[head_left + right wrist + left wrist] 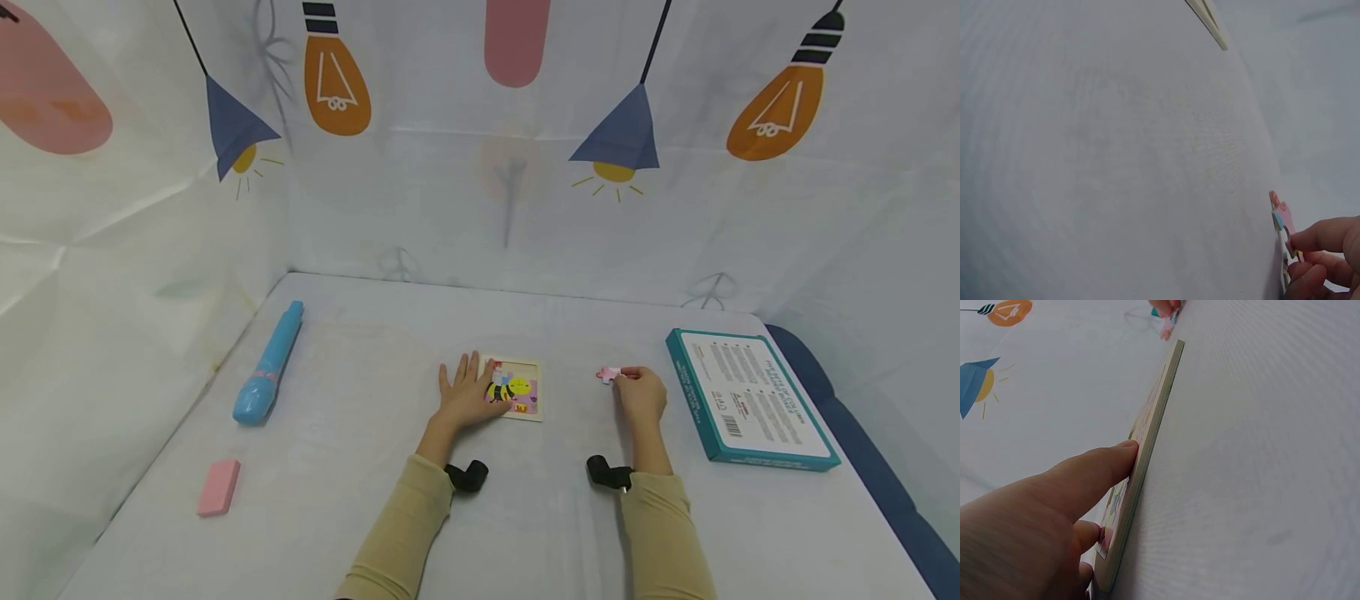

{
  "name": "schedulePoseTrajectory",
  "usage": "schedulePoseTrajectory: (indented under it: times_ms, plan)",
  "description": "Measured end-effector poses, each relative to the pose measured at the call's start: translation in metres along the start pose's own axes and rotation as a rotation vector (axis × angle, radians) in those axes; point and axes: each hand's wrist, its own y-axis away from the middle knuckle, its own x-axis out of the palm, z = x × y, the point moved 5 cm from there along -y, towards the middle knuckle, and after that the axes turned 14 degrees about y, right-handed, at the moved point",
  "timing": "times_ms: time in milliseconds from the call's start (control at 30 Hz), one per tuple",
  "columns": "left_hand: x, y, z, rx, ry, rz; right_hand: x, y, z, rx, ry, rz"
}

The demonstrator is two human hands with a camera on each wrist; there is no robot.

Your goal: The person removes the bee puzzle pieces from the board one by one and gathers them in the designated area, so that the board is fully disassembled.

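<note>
A square wooden jigsaw puzzle [528, 387] with a bee picture lies flat on the table. My left hand [465, 398] rests on its left side with spread fingers, and in the left wrist view the thumb [1107, 465] presses on the board near its edge. Right of the board, my right hand [642, 393] pinches a pink puzzle piece [607, 375] between thumb and fingers. In the right wrist view the pink piece [1284, 215] is held close to the table surface, partly hidden by the fingers.
To the left lie a blue microphone-shaped object [270, 362] and a pink block [219, 487]. A teal and white box [753, 400] sits on the right of the white table [525, 517]. White curtains with printed lamps [622, 133] stand behind.
</note>
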Motion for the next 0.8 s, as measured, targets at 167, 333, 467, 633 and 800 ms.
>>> schedulePoseTrajectory:
  times_ms: [167, 333, 467, 633, 800]
  plan:
    - [-0.001, 0.0, 0.0, 0.002, -0.001, -0.004, -0.002, 0.001, 0.003, -0.038, 0.051, -0.031]
    - [-0.001, 0.0, 0.0, 0.005, -0.009, -0.006, -0.002, 0.0, 0.004, -0.059, 0.052, -0.063]
    - [-0.001, 0.0, 0.0, 0.007, 0.0, -0.008, -0.001, 0.001, 0.005, -0.068, 0.016, -0.081]
    - [-0.001, 0.0, -0.001, 0.013, 0.011, -0.009, -0.002, 0.004, 0.013, -0.106, -0.017, -0.094]
    - [-0.001, 0.0, -0.001, 0.015, 0.007, -0.009, 0.0, 0.008, 0.023, -0.156, -0.069, -0.103]
